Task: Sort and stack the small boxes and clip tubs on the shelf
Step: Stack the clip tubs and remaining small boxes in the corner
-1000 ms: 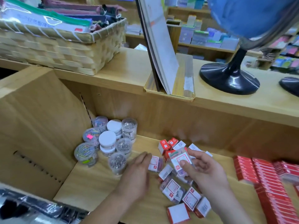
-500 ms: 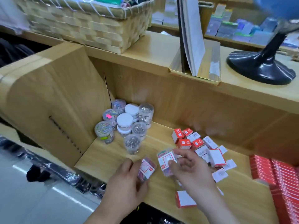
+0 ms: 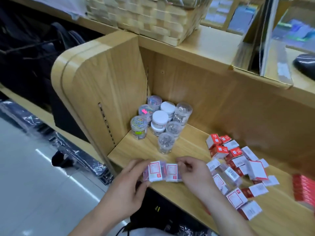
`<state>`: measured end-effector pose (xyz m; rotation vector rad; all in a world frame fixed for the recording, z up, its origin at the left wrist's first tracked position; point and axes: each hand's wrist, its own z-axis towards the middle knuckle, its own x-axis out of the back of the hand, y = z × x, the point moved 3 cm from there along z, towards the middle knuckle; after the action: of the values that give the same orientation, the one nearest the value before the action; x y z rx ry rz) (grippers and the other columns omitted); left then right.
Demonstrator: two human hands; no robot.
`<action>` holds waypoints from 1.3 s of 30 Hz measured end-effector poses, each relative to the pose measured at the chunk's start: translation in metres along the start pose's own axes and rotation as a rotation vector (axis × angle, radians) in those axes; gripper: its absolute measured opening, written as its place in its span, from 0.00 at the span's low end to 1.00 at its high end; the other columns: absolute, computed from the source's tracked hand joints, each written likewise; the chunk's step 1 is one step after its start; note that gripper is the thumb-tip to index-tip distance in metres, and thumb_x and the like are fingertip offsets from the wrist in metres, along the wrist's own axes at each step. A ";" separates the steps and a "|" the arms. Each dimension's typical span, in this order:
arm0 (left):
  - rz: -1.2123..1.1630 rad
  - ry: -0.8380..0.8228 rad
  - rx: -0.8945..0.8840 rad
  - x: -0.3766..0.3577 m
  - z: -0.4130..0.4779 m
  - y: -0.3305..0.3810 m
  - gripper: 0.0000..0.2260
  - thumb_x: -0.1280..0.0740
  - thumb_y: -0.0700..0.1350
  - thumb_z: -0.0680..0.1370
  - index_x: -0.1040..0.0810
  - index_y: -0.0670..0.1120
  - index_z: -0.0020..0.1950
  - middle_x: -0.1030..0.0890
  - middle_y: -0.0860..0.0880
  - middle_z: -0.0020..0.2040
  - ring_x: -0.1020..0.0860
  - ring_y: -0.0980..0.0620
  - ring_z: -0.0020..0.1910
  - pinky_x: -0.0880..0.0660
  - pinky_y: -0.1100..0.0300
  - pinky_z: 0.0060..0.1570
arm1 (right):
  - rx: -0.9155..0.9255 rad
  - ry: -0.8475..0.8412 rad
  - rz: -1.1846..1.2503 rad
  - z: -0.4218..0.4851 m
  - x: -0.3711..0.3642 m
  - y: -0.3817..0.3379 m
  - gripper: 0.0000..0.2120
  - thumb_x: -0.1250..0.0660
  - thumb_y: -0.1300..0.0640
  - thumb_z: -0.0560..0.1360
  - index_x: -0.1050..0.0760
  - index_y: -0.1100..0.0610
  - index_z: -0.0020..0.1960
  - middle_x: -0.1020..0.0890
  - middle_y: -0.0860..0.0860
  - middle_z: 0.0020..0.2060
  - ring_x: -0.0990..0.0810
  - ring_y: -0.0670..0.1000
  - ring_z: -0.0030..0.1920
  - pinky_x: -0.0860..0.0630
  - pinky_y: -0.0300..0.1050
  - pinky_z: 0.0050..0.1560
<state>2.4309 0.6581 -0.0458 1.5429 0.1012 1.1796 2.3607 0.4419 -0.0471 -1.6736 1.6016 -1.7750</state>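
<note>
Two small clear boxes with red-and-white labels sit side by side at the front left edge of the wooden shelf [image 3: 185, 147]. My left hand [image 3: 129, 186] grips the left box [image 3: 155, 171]; my right hand [image 3: 192, 174] pinches the right box [image 3: 172, 172]. Several clip tubs [image 3: 160, 121], clear or white-lidded, stand clustered in the back left corner. A loose pile of small red and white boxes [image 3: 237, 162] lies scattered to the right of my hands.
A wooden side panel [image 3: 102, 92] walls off the shelf on the left. A woven basket [image 3: 153, 19] rests on the counter above. Red flat boxes [image 3: 305, 189] are stacked at the far right. The floor and bagged goods lie below left.
Both hands have carried their boxes left and toward the shelf's front edge, bringing the two boxes together side by side. The camera has swung left and down.
</note>
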 end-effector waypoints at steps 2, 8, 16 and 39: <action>-0.017 -0.065 -0.057 -0.003 0.004 0.005 0.24 0.32 0.38 0.78 0.28 0.56 0.72 0.28 0.60 0.65 0.23 0.60 0.59 0.24 0.62 0.59 | -0.003 0.004 0.005 0.001 0.000 -0.002 0.12 0.36 0.58 0.79 0.18 0.44 0.44 0.15 0.39 0.39 0.20 0.36 0.43 0.24 0.35 0.46; -0.010 -0.099 -0.142 -0.026 0.027 0.009 0.23 0.32 0.39 0.77 0.27 0.56 0.70 0.27 0.59 0.66 0.25 0.62 0.62 0.28 0.65 0.62 | -0.105 -0.055 0.209 -0.009 0.006 0.004 0.12 0.39 0.60 0.82 0.18 0.49 0.52 0.13 0.44 0.46 0.15 0.47 0.51 0.21 0.45 0.60; 0.033 -0.001 -0.024 -0.040 0.022 -0.003 0.28 0.26 0.47 0.70 0.27 0.58 0.70 0.25 0.68 0.60 0.27 0.72 0.56 0.28 0.69 0.58 | 0.095 -0.233 0.111 -0.026 0.010 -0.004 0.24 0.29 0.67 0.71 0.23 0.46 0.61 0.15 0.38 0.52 0.19 0.36 0.54 0.23 0.35 0.58; -0.110 0.105 0.040 -0.037 0.067 -0.018 0.12 0.31 0.46 0.74 0.16 0.49 0.56 0.15 0.58 0.42 0.18 0.63 0.41 0.21 0.63 0.45 | -0.051 0.398 -0.206 -0.005 -0.016 0.015 0.37 0.24 0.51 0.71 0.36 0.43 0.75 0.15 0.50 0.46 0.17 0.55 0.50 0.24 0.46 0.46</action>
<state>2.4691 0.5950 -0.0737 1.4904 0.2774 1.1764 2.3543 0.4511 -0.0663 -1.6332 1.6866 -2.3075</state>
